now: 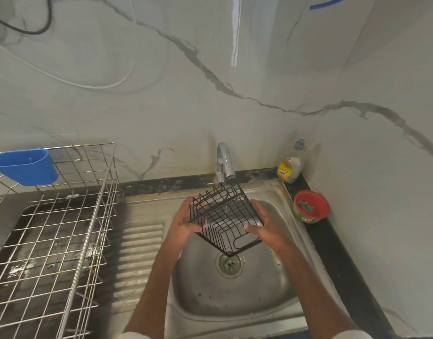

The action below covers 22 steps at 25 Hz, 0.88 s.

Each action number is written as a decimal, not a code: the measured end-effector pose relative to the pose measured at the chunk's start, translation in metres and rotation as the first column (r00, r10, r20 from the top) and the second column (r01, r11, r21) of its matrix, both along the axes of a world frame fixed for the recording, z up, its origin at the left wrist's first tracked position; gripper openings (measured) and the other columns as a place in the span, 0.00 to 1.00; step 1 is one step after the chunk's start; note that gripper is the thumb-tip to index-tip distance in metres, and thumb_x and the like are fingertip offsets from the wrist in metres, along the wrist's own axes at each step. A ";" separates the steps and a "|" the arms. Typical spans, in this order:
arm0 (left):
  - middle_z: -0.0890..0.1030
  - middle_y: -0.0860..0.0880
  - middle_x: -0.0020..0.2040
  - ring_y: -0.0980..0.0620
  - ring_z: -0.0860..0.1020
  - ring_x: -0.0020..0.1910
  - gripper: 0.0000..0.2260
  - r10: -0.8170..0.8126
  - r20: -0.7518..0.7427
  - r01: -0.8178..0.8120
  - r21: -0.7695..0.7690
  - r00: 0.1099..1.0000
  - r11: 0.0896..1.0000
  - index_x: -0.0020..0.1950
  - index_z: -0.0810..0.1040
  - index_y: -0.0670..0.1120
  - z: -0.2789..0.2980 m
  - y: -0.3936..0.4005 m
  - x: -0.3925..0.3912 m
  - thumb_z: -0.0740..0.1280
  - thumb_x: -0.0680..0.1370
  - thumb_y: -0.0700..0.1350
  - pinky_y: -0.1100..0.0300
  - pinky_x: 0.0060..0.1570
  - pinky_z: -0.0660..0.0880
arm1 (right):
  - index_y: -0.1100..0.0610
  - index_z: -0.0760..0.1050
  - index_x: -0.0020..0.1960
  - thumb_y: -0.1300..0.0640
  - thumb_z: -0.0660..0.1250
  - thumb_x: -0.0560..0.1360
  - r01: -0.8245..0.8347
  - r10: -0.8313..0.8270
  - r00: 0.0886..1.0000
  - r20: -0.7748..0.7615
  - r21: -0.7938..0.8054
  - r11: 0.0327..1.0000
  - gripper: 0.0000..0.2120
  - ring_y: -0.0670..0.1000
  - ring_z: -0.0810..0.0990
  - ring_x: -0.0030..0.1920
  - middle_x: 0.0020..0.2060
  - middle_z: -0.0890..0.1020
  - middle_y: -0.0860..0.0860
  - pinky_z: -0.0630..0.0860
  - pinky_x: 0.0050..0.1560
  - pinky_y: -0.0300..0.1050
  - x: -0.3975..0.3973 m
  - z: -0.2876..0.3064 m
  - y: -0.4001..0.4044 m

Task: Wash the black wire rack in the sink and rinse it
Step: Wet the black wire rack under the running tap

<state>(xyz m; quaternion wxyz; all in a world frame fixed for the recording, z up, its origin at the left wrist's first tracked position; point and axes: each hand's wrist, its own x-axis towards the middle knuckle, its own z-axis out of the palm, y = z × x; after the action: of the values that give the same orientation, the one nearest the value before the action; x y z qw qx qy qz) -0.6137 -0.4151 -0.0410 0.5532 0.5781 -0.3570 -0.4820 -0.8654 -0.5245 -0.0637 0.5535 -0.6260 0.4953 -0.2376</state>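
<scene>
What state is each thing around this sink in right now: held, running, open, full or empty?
Black wire rack: tilted, held over the basin under the spout.
Left hand: grips the rack's left side.
Right hand: holds the rack's right side.
Tap: a thin stream seems to run.
Sink: wet, drain uncovered.
Silver drying rack: nothing inside.
Blue cup: hangs on the drying rack.
Soap bottle: upright, capped.
Red tub: open.

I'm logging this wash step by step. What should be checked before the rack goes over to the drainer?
1. Both hands hold the rack: ok, left hand and right hand grip opposite sides.
2. Rack under the tap: ok.
3. Water running: cannot tell, only a faint streak.
4. Soap rinsed off: cannot tell.
5. Space in the drainer: ok, nothing visible inside.
6. Sink drain unblocked: ok, no standing water.
</scene>
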 end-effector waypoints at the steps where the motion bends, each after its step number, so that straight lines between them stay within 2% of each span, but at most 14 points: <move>1: 0.84 0.45 0.67 0.42 0.81 0.68 0.36 0.016 -0.109 -0.018 -0.018 0.994 1.000 0.74 0.75 0.49 -0.001 0.001 -0.001 0.67 0.68 0.25 0.41 0.67 0.77 | 0.38 0.66 0.76 0.61 0.79 0.72 0.004 -0.004 1.000 -0.031 -0.001 1.000 0.40 0.51 0.73 0.72 0.72 0.73 0.45 0.73 0.72 0.59 0.003 0.000 -0.002; 4: 0.84 0.44 0.67 0.39 0.81 0.69 0.39 0.095 -0.339 -0.099 0.006 0.936 0.995 0.75 0.75 0.49 -0.008 0.003 -0.005 0.56 0.72 0.17 0.40 0.69 0.76 | 0.31 0.63 0.75 0.56 0.79 0.70 -0.063 0.072 0.985 -0.158 0.065 0.996 0.42 0.56 0.73 0.72 0.73 0.72 0.45 0.77 0.65 0.61 0.011 0.002 -0.008; 7: 0.82 0.41 0.70 0.41 0.79 0.71 0.41 0.166 -0.487 -0.166 0.044 0.858 0.985 0.78 0.74 0.47 -0.021 -0.001 -0.005 0.53 0.72 0.15 0.36 0.75 0.71 | 0.33 0.55 0.79 0.60 0.77 0.72 -0.162 0.226 0.930 -0.291 0.228 0.960 0.47 0.57 0.76 0.65 0.76 0.67 0.48 0.81 0.42 0.48 0.014 0.014 -0.019; 8: 0.81 0.41 0.71 0.43 0.79 0.73 0.41 0.190 -0.512 -0.190 0.052 0.838 0.980 0.78 0.74 0.47 -0.023 -0.002 -0.003 0.53 0.72 0.16 0.36 0.76 0.69 | 0.35 0.55 0.80 0.62 0.78 0.71 -0.212 0.285 0.900 -0.328 0.242 0.947 0.50 0.57 0.77 0.63 0.77 0.66 0.49 0.82 0.40 0.46 0.016 0.022 -0.023; 9: 0.80 0.41 0.72 0.45 0.77 0.74 0.41 0.200 -0.532 -0.206 0.048 0.823 0.977 0.78 0.74 0.46 -0.026 -0.003 -0.001 0.54 0.72 0.16 0.37 0.77 0.69 | 0.38 0.56 0.81 0.62 0.80 0.68 -0.265 0.331 0.866 -0.375 0.218 0.939 0.52 0.58 0.78 0.63 0.77 0.67 0.51 0.82 0.44 0.46 0.017 0.027 -0.028; 10: 0.80 0.41 0.73 0.47 0.77 0.75 0.40 0.199 -0.544 -0.211 0.040 0.815 0.977 0.78 0.74 0.47 -0.027 -0.005 0.001 0.54 0.73 0.16 0.38 0.77 0.69 | 0.41 0.58 0.81 0.62 0.82 0.66 -0.312 0.358 0.829 -0.430 0.176 0.934 0.53 0.59 0.77 0.65 0.76 0.69 0.52 0.80 0.52 0.47 0.018 0.034 -0.030; 11: 0.80 0.42 0.73 0.47 0.77 0.75 0.38 0.190 -0.565 -0.209 0.032 0.803 0.977 0.78 0.74 0.47 -0.028 -0.006 0.003 0.56 0.74 0.17 0.39 0.76 0.70 | 0.44 0.62 0.81 0.61 0.83 0.63 -0.329 0.347 0.810 -0.473 0.122 0.936 0.52 0.58 0.75 0.70 0.75 0.70 0.51 0.73 0.60 0.46 0.019 0.036 -0.031; 13: 0.81 0.42 0.71 0.46 0.79 0.72 0.32 0.194 -0.580 -0.208 0.042 0.791 0.977 0.78 0.75 0.48 -0.026 -0.009 0.003 0.62 0.78 0.23 0.42 0.73 0.73 | 0.47 0.68 0.78 0.60 0.84 0.62 -0.283 0.265 0.843 -0.468 0.033 0.958 0.49 0.52 0.70 0.72 0.71 0.72 0.47 0.64 0.65 0.44 0.017 0.034 -0.025; 15: 0.84 0.39 0.65 0.43 0.84 0.63 0.22 0.282 -0.530 -0.246 0.140 0.800 0.959 0.73 0.77 0.45 -0.029 -0.010 -0.003 0.66 0.81 0.30 0.46 0.65 0.78 | 0.43 0.69 0.74 0.56 0.86 0.59 -0.209 0.148 0.882 -0.448 -0.089 0.974 0.48 0.52 0.71 0.71 0.68 0.71 0.47 0.70 0.68 0.45 0.011 0.019 -0.014; 17: 0.85 0.35 0.56 0.40 0.86 0.53 0.13 0.445 -0.487 -0.286 0.367 0.751 0.885 0.67 0.77 0.38 -0.034 -0.007 -0.008 0.65 0.83 0.35 0.48 0.55 0.82 | 0.41 0.67 0.73 0.52 0.86 0.57 -0.117 0.002 0.877 -0.481 -0.210 0.971 0.49 0.54 0.73 0.67 0.67 0.68 0.51 0.77 0.67 0.53 0.008 0.008 0.004; 18: 0.84 0.33 0.54 0.37 0.86 0.52 0.12 0.492 -0.522 -0.250 0.466 0.697 0.849 0.67 0.76 0.35 -0.036 -0.003 -0.010 0.63 0.84 0.37 0.46 0.53 0.83 | 0.41 0.65 0.74 0.52 0.86 0.58 -0.071 -0.063 0.866 -0.497 -0.247 0.966 0.50 0.55 0.72 0.66 0.67 0.66 0.52 0.77 0.67 0.54 0.008 0.005 0.016; 20: 0.85 0.31 0.52 0.36 0.87 0.48 0.19 0.498 -0.638 -0.124 0.537 0.588 0.835 0.63 0.76 0.31 -0.030 -0.002 -0.012 0.59 0.87 0.48 0.48 0.46 0.85 | 0.45 0.61 0.78 0.53 0.86 0.61 -0.022 -0.154 0.853 -0.499 -0.329 0.944 0.53 0.55 0.67 0.67 0.68 0.61 0.54 0.74 0.68 0.53 0.008 0.001 0.039; 21: 0.86 0.34 0.46 0.41 0.87 0.39 0.23 0.510 -0.667 -0.105 0.549 0.543 0.829 0.57 0.79 0.32 -0.029 -0.007 -0.014 0.56 0.88 0.52 0.55 0.37 0.84 | 0.47 0.60 0.79 0.53 0.87 0.61 -0.012 -0.189 0.850 -0.492 -0.378 0.926 0.54 0.56 0.65 0.68 0.69 0.60 0.56 0.73 0.70 0.53 0.009 -0.004 0.048; 22: 0.85 0.39 0.36 0.48 0.84 0.29 0.26 0.543 -0.655 -0.129 0.569 0.526 0.812 0.48 0.80 0.35 -0.029 -0.015 -0.018 0.54 0.89 0.53 0.62 0.27 0.79 | 0.48 0.60 0.80 0.53 0.87 0.61 -0.008 -0.204 0.851 -0.484 -0.401 0.916 0.55 0.57 0.64 0.68 0.70 0.59 0.57 0.74 0.70 0.55 0.009 -0.008 0.057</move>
<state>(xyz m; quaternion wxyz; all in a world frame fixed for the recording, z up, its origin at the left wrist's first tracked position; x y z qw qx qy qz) -0.6318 -0.4301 -0.0699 0.5858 0.4729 0.1727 -0.6352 -0.8566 -0.4670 -0.0713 0.2521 -0.7369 0.5999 -0.1830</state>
